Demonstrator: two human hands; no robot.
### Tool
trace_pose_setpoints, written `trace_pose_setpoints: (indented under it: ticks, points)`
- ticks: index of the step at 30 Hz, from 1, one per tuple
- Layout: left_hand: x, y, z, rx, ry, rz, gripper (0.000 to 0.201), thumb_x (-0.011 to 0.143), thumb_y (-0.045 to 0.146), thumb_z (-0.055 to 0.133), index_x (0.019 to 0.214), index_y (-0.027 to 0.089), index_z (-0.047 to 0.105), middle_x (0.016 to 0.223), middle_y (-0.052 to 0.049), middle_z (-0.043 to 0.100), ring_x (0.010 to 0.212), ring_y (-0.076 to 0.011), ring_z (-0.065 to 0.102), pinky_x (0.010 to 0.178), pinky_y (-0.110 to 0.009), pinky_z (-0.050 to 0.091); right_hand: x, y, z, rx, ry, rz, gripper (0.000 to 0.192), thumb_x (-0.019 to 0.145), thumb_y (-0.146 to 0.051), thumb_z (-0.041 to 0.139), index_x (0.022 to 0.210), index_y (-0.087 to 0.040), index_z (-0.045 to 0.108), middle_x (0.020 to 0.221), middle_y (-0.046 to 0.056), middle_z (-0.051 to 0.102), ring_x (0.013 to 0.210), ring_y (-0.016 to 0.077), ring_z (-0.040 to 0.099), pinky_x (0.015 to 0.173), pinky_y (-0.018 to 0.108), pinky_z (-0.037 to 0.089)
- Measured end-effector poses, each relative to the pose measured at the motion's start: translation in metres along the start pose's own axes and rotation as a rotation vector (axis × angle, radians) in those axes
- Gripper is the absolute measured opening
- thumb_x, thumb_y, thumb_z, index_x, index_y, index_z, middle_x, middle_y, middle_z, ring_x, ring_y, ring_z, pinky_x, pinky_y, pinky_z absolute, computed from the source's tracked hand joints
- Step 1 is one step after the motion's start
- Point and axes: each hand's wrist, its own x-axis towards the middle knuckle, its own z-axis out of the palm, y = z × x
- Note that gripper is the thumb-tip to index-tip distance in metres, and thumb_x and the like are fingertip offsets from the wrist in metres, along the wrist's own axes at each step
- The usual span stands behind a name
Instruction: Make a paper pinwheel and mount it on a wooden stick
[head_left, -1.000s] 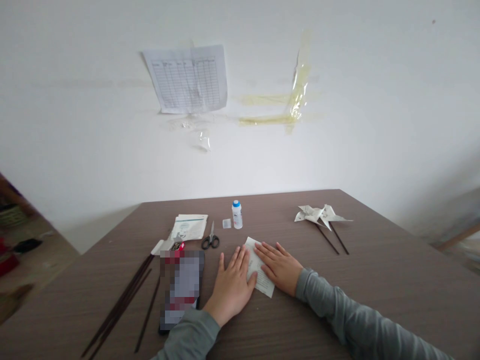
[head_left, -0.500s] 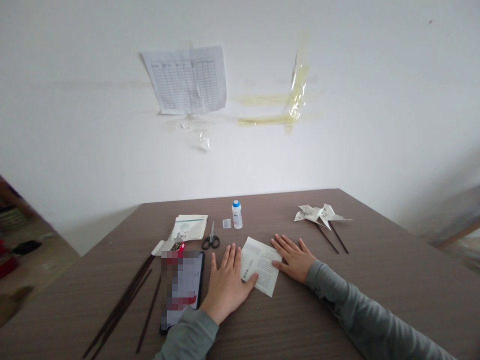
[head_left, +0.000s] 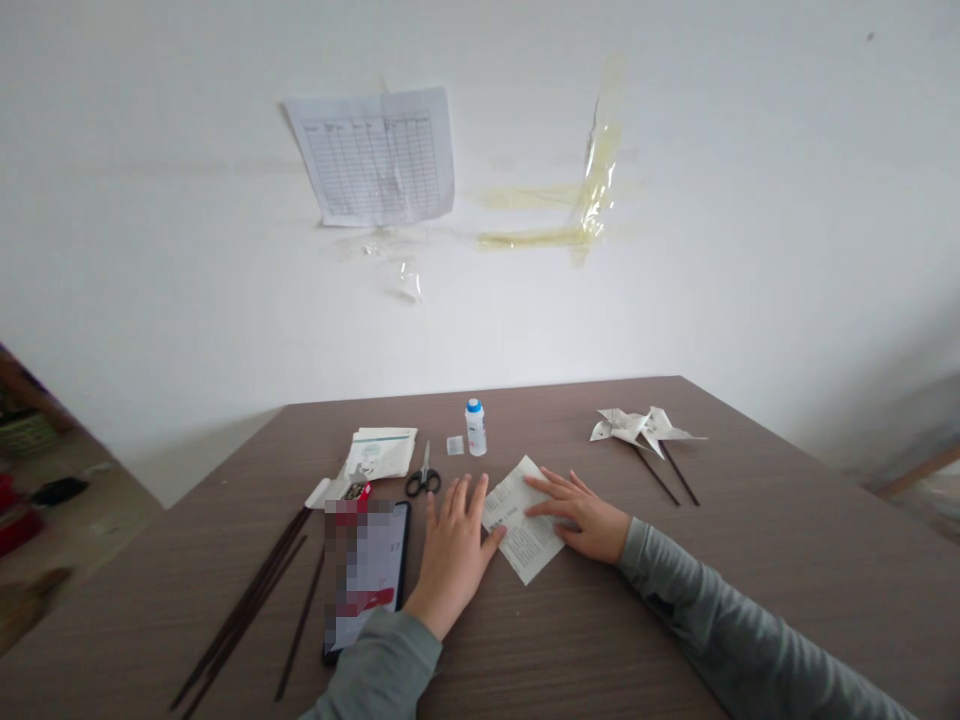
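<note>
A printed square sheet of paper (head_left: 523, 545) lies flat on the brown table, one corner pointing toward me and one toward the wall. My left hand (head_left: 455, 555) rests at its left side, fingers stretched out, the thumb on the paper's left edge. From the right, my right hand (head_left: 589, 515) reaches over the sheet with fingers spread, the fingertips on its right part. Neither hand grips anything. Just beyond my left fingertips are black-handled scissors (head_left: 423, 482). Left of that hand lies a phone (head_left: 375, 570), its screen partly blurred out.
A white glue bottle (head_left: 476, 432) with a blue cap stands behind the paper, beside a small clear square box (head_left: 455, 446). Two paper pinwheels (head_left: 637, 427) on sticks lie at the right. On the left are stacked paper sheets (head_left: 382, 452) and several dark sticks (head_left: 244, 610).
The paper has turned so that its corner points more directly toward me. My right fingers have slid further onto it, and my left thumb has shifted up along its edge.
</note>
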Motion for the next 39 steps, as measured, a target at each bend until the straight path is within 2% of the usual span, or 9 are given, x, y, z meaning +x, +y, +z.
trace_pose_setpoints:
  ticks: [2,5,10,16,20,24,29,34,39]
  points:
    - [0.003,-0.001,0.0,-0.028,-0.002,0.017,0.067,0.118,0.028,0.075,0.185,0.027,0.073,0.185,-0.024,0.079,0.176,-0.0468,0.073,0.149,-0.081,0.054,-0.002,-0.003,0.001,-0.014,-0.008,0.005,0.076,0.1,-0.012,0.078,0.167,-0.046,0.093,0.197,0.005,0.071,0.195,0.0475,0.049,0.16,0.086,0.026]
    - [0.005,0.0,-0.001,-0.075,-0.016,0.021,0.056,0.118,0.02,0.074,0.173,0.027,0.083,0.183,-0.022,0.081,0.174,-0.0449,0.075,0.151,-0.078,0.054,-0.005,-0.008,0.003,-0.083,0.03,0.032,0.071,0.102,-0.022,0.089,0.167,-0.048,0.093,0.192,0.007,0.076,0.194,0.0538,0.049,0.159,0.092,0.021]
    - [0.002,0.012,-0.005,-0.156,-0.111,0.057,0.047,0.119,0.023,0.079,0.164,0.029,0.09,0.183,-0.018,0.083,0.176,-0.043,0.075,0.154,-0.078,0.051,-0.006,-0.019,0.007,-0.136,0.131,0.011,0.063,0.098,-0.036,0.101,0.16,-0.044,0.098,0.168,0.015,0.089,0.188,0.0575,0.055,0.162,0.084,0.023]
    - [0.002,0.016,-0.018,-0.155,-0.199,0.056,0.05,0.12,0.02,0.076,0.167,0.03,0.09,0.19,-0.017,0.076,0.183,-0.045,0.067,0.156,-0.084,0.044,-0.006,-0.031,0.006,-0.137,0.176,0.038,0.055,0.098,-0.032,0.092,0.15,-0.046,0.102,0.145,0.012,0.093,0.144,0.0482,0.085,0.16,0.079,0.032]
    - [0.008,0.009,-0.027,-0.153,-0.185,0.041,0.051,0.118,0.012,0.072,0.161,0.03,0.094,0.187,-0.017,0.079,0.184,-0.0433,0.067,0.156,-0.082,0.046,-0.006,-0.026,0.008,-0.166,0.196,0.059,0.053,0.102,-0.027,0.084,0.152,-0.038,0.1,0.148,0.014,0.091,0.144,0.046,0.084,0.156,0.078,0.041]
    - [0.01,0.006,-0.031,-0.198,-0.184,0.027,0.047,0.116,0.009,0.076,0.152,0.029,0.098,0.184,-0.017,0.081,0.182,-0.044,0.069,0.156,-0.083,0.045,-0.004,-0.009,0.014,-0.143,0.245,-0.06,0.043,0.101,-0.018,0.083,0.139,-0.03,0.099,0.157,0.015,0.09,0.148,0.0421,0.082,0.147,0.076,0.056]
    - [0.008,0.007,-0.035,-0.244,-0.195,0.008,0.044,0.114,0.008,0.082,0.147,0.031,0.1,0.182,-0.016,0.082,0.182,-0.0442,0.069,0.158,-0.082,0.041,-0.003,0.006,0.01,-0.009,0.192,-0.214,0.042,0.102,-0.013,0.085,0.138,-0.03,0.097,0.153,0.013,0.093,0.141,0.0362,0.087,0.132,0.057,0.071]
    - [0.007,0.008,-0.042,-0.355,-0.26,0.03,0.049,0.11,0.014,0.094,0.157,0.03,0.097,0.184,-0.017,0.08,0.18,-0.045,0.07,0.159,-0.082,0.039,-0.004,0.009,0.005,-0.01,0.17,-0.236,0.044,0.102,-0.017,0.09,0.144,-0.03,0.098,0.153,0.014,0.093,0.14,0.0369,0.086,0.131,0.057,0.071]
    - [0.006,0.007,-0.05,-0.379,-0.326,0.025,0.055,0.103,0.027,0.109,0.156,0.032,0.097,0.184,-0.017,0.079,0.183,-0.0488,0.066,0.16,-0.085,0.033,-0.004,0.01,0.006,0.006,0.103,-0.201,0.052,0.101,-0.032,0.099,0.153,-0.03,0.097,0.163,0.018,0.088,0.149,0.0433,0.083,0.136,0.069,0.066]
